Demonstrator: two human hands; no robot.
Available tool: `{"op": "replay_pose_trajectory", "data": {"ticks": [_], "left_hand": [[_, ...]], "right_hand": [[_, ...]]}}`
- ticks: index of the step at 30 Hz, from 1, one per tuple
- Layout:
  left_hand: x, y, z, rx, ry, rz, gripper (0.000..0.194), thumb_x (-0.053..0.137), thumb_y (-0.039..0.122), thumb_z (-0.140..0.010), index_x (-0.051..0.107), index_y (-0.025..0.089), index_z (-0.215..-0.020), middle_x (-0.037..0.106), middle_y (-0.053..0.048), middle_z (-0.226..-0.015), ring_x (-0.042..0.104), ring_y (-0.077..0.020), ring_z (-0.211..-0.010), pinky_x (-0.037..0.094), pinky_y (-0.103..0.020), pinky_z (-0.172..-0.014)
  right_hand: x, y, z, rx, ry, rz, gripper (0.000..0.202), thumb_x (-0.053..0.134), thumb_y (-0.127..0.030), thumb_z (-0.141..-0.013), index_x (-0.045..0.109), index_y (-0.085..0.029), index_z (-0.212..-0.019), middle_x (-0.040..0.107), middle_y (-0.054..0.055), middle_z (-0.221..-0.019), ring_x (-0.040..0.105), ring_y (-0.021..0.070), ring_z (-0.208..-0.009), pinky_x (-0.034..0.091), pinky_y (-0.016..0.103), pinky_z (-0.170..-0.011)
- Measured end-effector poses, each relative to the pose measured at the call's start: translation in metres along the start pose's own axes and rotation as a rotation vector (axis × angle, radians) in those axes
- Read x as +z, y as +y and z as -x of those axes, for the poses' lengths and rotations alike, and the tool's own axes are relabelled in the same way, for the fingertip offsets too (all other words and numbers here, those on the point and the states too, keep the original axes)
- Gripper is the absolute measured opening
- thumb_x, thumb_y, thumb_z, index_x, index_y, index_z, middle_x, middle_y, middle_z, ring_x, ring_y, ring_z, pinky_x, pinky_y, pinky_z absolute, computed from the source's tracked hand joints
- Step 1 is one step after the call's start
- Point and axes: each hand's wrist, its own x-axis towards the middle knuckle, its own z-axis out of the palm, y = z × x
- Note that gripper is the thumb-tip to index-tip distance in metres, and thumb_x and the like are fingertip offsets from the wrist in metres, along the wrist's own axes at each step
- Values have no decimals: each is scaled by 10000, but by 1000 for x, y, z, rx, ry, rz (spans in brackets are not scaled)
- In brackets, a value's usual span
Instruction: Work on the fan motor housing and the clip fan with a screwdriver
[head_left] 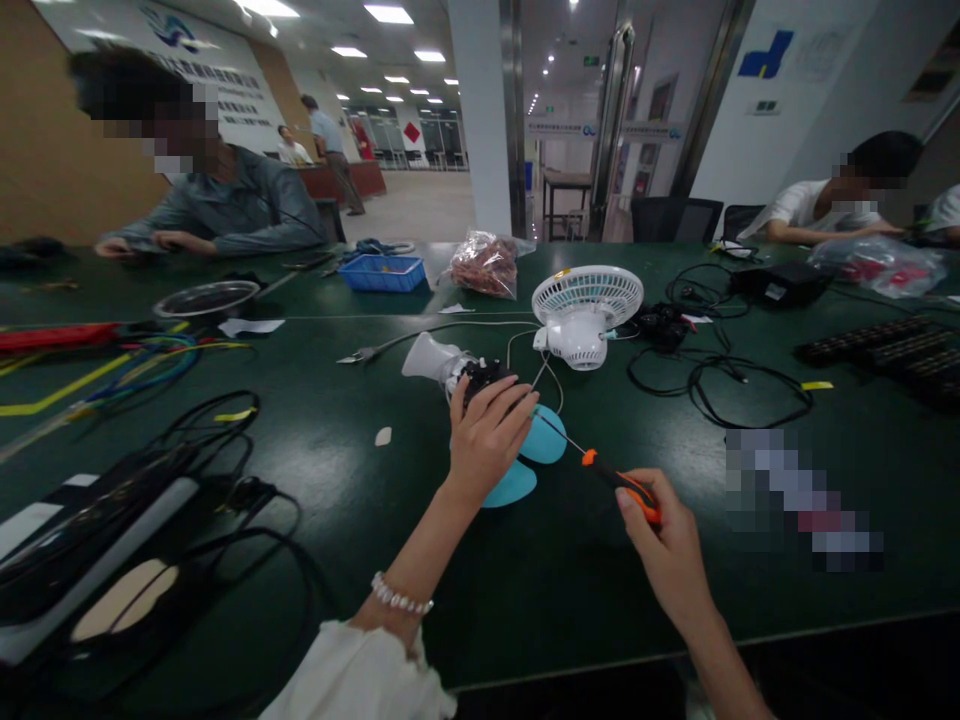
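My left hand (487, 435) is closed over a black fan motor (480, 374), its fingers wrapped across the top. Light-blue fan blades (544, 438) lie under and beside that hand, and a white plastic stand piece (429, 356) sticks out to the left of the motor. In my right hand (671, 535) is a screwdriver (611, 475) with an orange and black handle. Its thin shaft points up and left to the motor by my left fingertips; whether the tip sits on a screw is hidden. Just beyond lies a white fan housing (583, 335) with a round grille, its cord trailing on the table.
On the green table (360, 540) are a small pale piece (383, 436), a blue tray (382, 273) and a bag of copper-coloured material (486, 265). Black cables (712, 400) coil at right; power strips and cords crowd the left. People sit across the table on both sides.
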Motion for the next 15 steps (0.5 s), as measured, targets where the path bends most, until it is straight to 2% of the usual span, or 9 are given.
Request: {"op": "replay_pose_trajectory", "data": {"ticks": [2,5,11,15], "left_hand": [[0,0,0,1,-1,-4,292,580,191,-870,633,281,-1143,703,-11,-1132,589,-204,-1147,201,-519,-1164],[1,-1,1,4,-5,-9,291,586,189,-868,630,277,-1141,700,-7,-1144,585,-205,-1153,205,-518,-1161],[0,-1,0,6,-5,-13,282,602,186,-861,627,255,-1133,694,-2,-1160,572,-197,-1168,183,-496,-1172],[1,-1,0,2,-14,-7,287,591,184,-866,624,251,-1143,694,-10,-1159,572,-200,-1167,185,-500,-1168]], "right_hand": [[0,1,0,0,-35,7,312,442,-465,-934,577,-184,-950,460,-57,-571,446,98,-457,327,204,-419],[1,0,0,-8,-41,39,337,402,-463,-952,586,-183,-985,472,-50,-582,458,103,-468,340,208,-428],[2,-5,1,-39,9,32,301,554,-395,-883,506,-199,-1106,625,18,-856,578,132,-639,443,219,-532],[1,-5,1,-45,9,61,257,539,-402,-895,518,-196,-1047,586,-10,-767,539,123,-601,411,215,-517]]}}
